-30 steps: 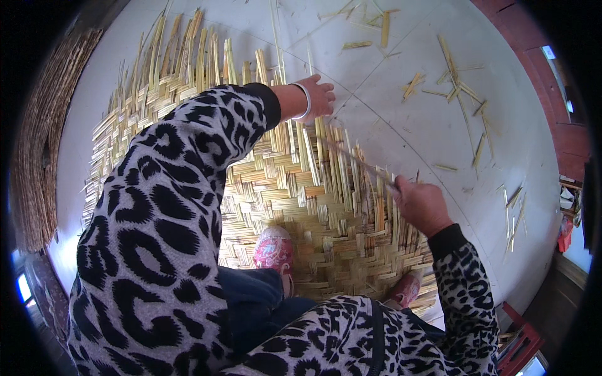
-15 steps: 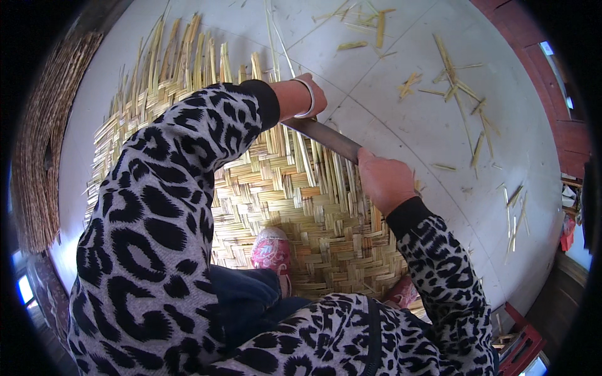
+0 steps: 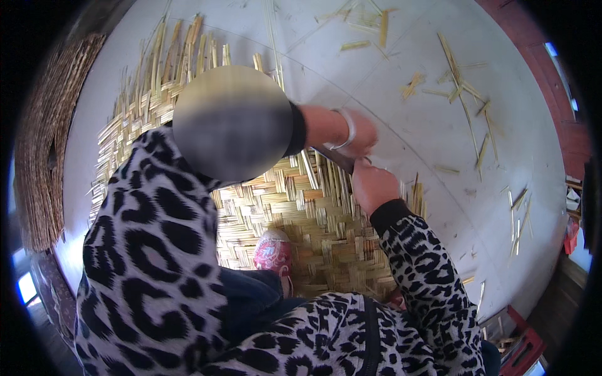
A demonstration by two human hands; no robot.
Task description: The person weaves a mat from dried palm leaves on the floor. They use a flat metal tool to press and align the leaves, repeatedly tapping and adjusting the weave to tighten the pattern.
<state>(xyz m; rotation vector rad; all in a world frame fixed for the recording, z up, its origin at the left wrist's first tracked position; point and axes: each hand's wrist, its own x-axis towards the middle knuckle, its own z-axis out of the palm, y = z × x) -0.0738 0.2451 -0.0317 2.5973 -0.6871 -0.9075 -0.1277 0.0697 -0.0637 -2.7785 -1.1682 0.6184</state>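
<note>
A large mat (image 3: 313,250) of flat, pale yellow split strips lies woven on the floor under me, with loose strip ends standing out along its far edge. My right hand (image 3: 376,187) is closed round one end of a dark, flat blade (image 3: 335,158), held over the mat's right edge. My left hand (image 3: 360,133) is curled and slightly blurred just above it, close to the far side of the blade. What its fingers hold, if anything, is hidden. A round blurred patch covers part of my left sleeve.
Cut strip scraps (image 3: 461,84) lie scattered on the pale tiled floor (image 3: 414,125) at the right. A brown, ridged stack (image 3: 47,144) stands at the far left. My pink patterned shoe (image 3: 274,254) rests on the mat. A red stool-like object (image 3: 520,344) is at the lower right.
My left hand has moved right and nearer, toward my right hand. My right hand has shifted slightly left and nearer, and less of the blade shows between them.
</note>
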